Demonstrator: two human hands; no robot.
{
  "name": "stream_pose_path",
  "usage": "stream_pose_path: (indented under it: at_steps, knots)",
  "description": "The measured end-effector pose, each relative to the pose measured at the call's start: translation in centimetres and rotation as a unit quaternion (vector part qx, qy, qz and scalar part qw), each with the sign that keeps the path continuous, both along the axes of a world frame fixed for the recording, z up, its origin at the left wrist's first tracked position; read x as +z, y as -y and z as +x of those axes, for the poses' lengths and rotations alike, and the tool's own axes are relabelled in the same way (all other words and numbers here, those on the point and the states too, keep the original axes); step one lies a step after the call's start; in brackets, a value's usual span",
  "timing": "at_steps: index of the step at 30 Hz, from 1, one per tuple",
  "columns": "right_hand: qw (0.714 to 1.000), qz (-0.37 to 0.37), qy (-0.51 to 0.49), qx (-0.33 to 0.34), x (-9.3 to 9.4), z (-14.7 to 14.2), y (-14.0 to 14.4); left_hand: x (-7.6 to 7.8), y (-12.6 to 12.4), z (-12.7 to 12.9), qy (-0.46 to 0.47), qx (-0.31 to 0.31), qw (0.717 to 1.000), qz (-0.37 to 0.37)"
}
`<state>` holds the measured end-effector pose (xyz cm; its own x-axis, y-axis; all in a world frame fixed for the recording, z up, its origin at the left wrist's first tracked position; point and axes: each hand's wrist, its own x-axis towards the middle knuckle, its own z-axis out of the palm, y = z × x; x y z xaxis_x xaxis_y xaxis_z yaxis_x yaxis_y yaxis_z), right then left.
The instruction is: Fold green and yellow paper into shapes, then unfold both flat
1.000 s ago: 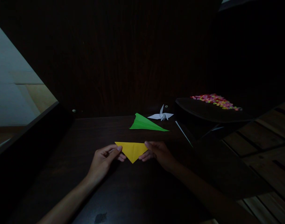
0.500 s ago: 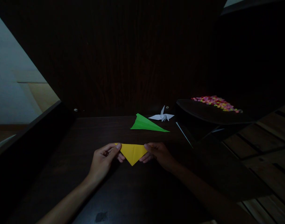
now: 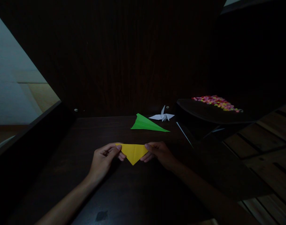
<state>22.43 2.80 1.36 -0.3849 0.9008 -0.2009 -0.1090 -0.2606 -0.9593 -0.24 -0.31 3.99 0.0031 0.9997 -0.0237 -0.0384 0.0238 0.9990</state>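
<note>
A sheet of yellow paper [image 3: 133,153], folded into a triangle with its point toward me, is stretched between both hands. A faint crease runs down its middle. My left hand [image 3: 107,154] pinches the left corner, thumb on top and fingers beneath. At the opposite corner, my right hand [image 3: 158,153] grips the paper the same way. Just beyond lies a green paper plane [image 3: 147,124], its nose pointing right. Behind it stands a white origami crane [image 3: 163,117] with its wings spread.
A thin white strip [image 3: 184,135] lies right of the green plane. Farther right, a dark curved shelf [image 3: 192,109] bears a heap of small pink, red and yellow pieces [image 3: 218,103]. A dark upright panel [image 3: 121,62] closes off the tabletop [image 3: 124,193] at the back.
</note>
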Motion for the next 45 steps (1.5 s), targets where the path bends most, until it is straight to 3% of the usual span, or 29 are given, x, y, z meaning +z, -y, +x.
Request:
stream_pose_path:
  at_steps: [8, 24, 31, 36, 40, 45]
  knots:
    - [1.000, 0.004, 0.005, 0.002, 0.0, 0.2, -0.2, -0.7, -0.2, -0.2, 0.010, 0.010, 1.000, 0.018]
    - [0.999, 0.041, 0.007, -0.011, 0.0, 0.3, 0.0, -1.2, -0.4, -0.4, -0.004, 0.015, 1.000, -0.020]
    - [0.998, 0.053, 0.008, -0.028, -0.1, -0.5, 0.6, -1.9, -0.2, 0.2, -0.014, -0.058, 0.996, -0.069]
    - [0.998, 0.049, -0.016, -0.045, -0.4, -1.1, 1.0, -2.2, 0.2, 0.7, -0.054, -0.148, 0.984, -0.084]
    - [0.998, 0.038, -0.041, -0.026, -0.3, -1.0, 1.2, -2.2, 0.3, 0.8, -0.106, -0.188, 0.974, -0.069]
    - [0.998, 0.022, -0.058, 0.019, -0.1, -0.3, 1.2, -1.9, 0.4, 0.5, -0.066, -0.240, 0.967, -0.062]
